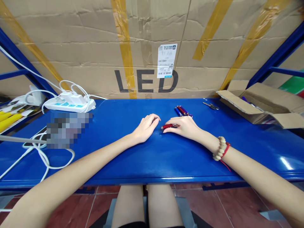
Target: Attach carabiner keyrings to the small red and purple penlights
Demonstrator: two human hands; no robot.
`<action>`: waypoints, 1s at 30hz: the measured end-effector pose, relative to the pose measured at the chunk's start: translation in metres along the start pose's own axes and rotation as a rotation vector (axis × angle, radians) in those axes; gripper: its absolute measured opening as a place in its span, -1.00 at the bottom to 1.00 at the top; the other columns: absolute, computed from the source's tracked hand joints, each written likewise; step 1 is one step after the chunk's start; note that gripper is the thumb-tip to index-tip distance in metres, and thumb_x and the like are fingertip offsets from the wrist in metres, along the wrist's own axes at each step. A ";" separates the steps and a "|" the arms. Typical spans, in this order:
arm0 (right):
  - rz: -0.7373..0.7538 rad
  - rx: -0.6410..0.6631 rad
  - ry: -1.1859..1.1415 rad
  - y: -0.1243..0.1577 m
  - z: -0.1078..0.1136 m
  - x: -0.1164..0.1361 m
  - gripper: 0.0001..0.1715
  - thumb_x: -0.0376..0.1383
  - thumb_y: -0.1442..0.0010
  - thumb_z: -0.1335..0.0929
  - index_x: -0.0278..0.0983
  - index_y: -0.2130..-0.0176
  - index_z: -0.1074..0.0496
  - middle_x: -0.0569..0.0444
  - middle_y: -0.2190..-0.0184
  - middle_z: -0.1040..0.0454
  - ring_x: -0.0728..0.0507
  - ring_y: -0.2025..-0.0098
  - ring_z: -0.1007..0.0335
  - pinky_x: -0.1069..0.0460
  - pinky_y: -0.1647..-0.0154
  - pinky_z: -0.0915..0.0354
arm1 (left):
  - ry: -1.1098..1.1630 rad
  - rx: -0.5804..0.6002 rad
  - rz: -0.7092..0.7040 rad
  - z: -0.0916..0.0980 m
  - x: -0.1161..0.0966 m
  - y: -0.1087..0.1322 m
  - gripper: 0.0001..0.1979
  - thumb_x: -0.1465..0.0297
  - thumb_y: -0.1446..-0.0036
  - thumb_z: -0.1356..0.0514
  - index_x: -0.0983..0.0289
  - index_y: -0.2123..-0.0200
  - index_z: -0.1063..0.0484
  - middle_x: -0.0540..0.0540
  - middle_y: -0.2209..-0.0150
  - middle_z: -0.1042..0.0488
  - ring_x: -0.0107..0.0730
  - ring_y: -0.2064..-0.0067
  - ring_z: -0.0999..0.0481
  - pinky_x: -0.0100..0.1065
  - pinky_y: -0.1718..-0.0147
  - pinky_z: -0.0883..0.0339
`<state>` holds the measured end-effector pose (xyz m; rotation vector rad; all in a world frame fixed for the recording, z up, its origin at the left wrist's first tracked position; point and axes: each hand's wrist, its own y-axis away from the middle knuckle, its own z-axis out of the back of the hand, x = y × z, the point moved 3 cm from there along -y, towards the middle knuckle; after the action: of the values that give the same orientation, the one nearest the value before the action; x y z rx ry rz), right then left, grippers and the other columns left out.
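On the blue table [142, 161], my right hand [184, 127] grips a short red cylinder [168, 126] with a silver end between thumb and fingers. My left hand [145, 128] rests to the left of it, fingers curved and thumb apart from them, holding nothing. Just behind my right hand lie several slim cylinders side by side, among them a blue one [178, 111] and a red one [181, 110]; their near ends are partly hidden by the hand.
A key [211, 106] lies at the back right, near an open cardboard box [251, 109]. On the left are a white power strip [68, 103], loose white cables [46, 158] and yellow-handled items [10, 122]. A large carton [95, 57] stands behind the table.
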<state>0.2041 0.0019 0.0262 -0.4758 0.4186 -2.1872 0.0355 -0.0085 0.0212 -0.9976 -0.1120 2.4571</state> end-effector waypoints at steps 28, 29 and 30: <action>-0.068 0.019 -0.051 0.000 0.000 -0.002 -0.65 -0.02 -0.13 -0.30 -0.18 0.26 -0.51 0.12 0.29 -0.57 -0.07 0.27 -0.48 0.12 0.37 -0.24 | -0.016 0.002 0.015 0.000 0.000 0.000 -0.72 0.27 -0.29 0.19 0.20 0.21 -0.26 0.01 0.14 -0.40 -0.34 0.05 -0.32 -0.22 -0.02 -0.10; -0.067 0.017 -0.054 0.000 0.000 -0.002 -0.66 -0.03 -0.14 -0.30 -0.18 0.25 -0.51 0.11 0.28 -0.56 -0.08 0.27 -0.48 0.11 0.36 -0.24 | -0.018 0.002 0.013 0.000 0.000 0.000 -0.72 0.28 -0.29 0.19 0.20 0.21 -0.26 0.01 0.14 -0.40 -0.34 0.05 -0.32 -0.22 -0.02 -0.10; -0.063 0.016 -0.057 0.000 0.000 -0.003 -0.66 -0.04 -0.15 -0.29 -0.18 0.23 -0.50 0.11 0.27 -0.56 -0.08 0.26 -0.48 0.11 0.35 -0.25 | -0.019 0.001 0.009 0.000 0.000 0.000 -0.72 0.28 -0.29 0.19 0.20 0.21 -0.26 0.02 0.15 -0.40 -0.34 0.06 -0.32 -0.22 -0.01 -0.10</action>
<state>0.2056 0.0039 0.0254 -0.5481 0.3598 -2.2301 0.0354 -0.0083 0.0209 -0.9762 -0.1121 2.4754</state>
